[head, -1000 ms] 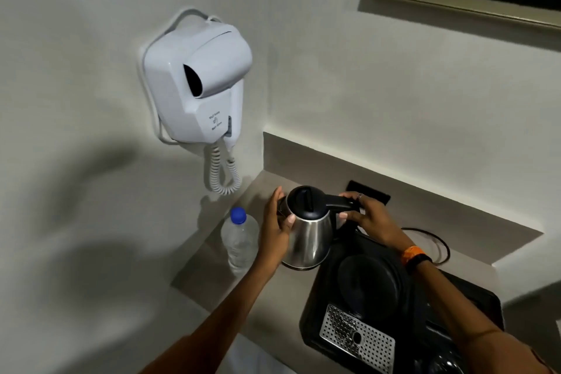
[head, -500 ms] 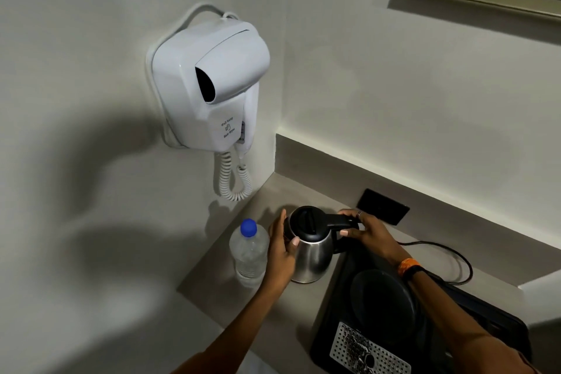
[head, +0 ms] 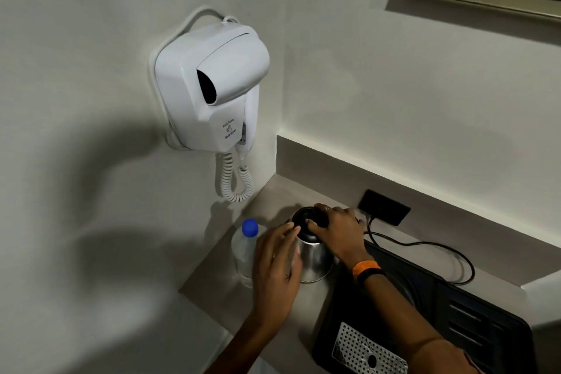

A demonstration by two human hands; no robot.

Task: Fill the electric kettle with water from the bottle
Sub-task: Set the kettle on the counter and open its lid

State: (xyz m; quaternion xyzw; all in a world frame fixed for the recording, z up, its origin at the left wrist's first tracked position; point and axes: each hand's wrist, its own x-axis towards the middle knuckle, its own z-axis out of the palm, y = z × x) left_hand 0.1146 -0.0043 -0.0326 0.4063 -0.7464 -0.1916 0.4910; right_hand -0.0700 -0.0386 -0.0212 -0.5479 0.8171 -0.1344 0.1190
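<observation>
A small steel electric kettle (head: pixel 315 263) with a black lid (head: pixel 305 215) stands on the beige counter (head: pixel 273 191), near the corner. My left hand (head: pixel 274 264) wraps the kettle's left side, its fingertips at the lid's rim. My right hand (head: pixel 337 231) lies over the lid's right half and the handle, which it hides. A clear water bottle (head: pixel 241 252) with a blue cap (head: pixel 249 227) stands upright just left of the kettle, partly behind my left hand.
A black tray (head: pixel 394 279) with a perforated metal grid (head: pixel 368 352) sits right of the kettle. A black cord (head: pixel 425 244) runs to a dark wall socket (head: pixel 384 211). A white hair dryer (head: pixel 212 88) with a coiled cord (head: pixel 233 182) hangs on the left wall.
My right hand has slid from the handle's end up over the lid. My left hand has shifted higher on the kettle's side. The view has tilted and moved closer.
</observation>
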